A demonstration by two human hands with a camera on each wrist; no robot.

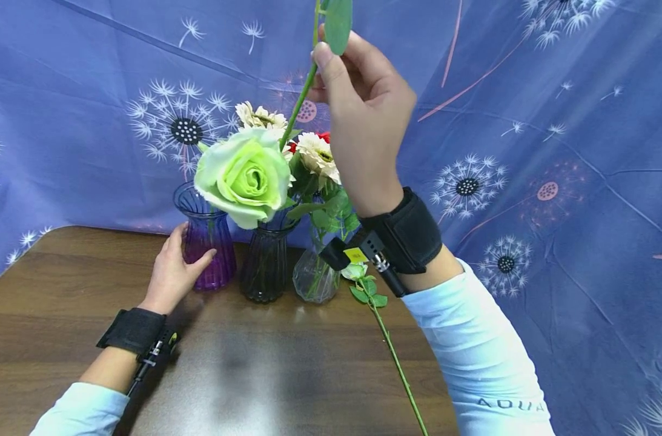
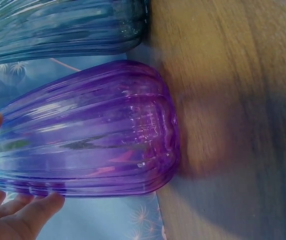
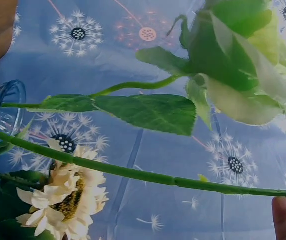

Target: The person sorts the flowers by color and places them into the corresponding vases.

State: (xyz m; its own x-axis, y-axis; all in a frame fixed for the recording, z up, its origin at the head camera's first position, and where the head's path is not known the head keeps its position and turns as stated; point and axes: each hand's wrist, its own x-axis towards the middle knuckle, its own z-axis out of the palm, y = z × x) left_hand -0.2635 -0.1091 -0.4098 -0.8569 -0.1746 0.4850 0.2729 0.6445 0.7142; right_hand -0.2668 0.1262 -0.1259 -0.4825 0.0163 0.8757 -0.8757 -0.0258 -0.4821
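My right hand point(image 1: 369, 109) pinches a green flower stem point(image 1: 303, 94) with a leaf, high above the vases. The stem's flower end is out of view, and its lower part passes behind a pale green rose point(image 1: 249, 175). In the right wrist view the stem runs past that rose point(image 3: 238, 65), and its lower end leaves the frame at left. My left hand point(image 1: 175, 272) holds the purple glass vase point(image 1: 213, 254), thumb on one side and fingers on the other. Beside it stands a dark ribbed vase point(image 1: 262, 269), with the rose above it.
A clear faceted vase point(image 1: 315, 275) with cream flowers point(image 1: 317, 154), red blooms and leaves stands to the right. Another rose on a long stem point(image 1: 390, 345) lies on the wooden table point(image 1: 243, 375). A blue dandelion-print cloth point(image 1: 554, 242) hangs behind.
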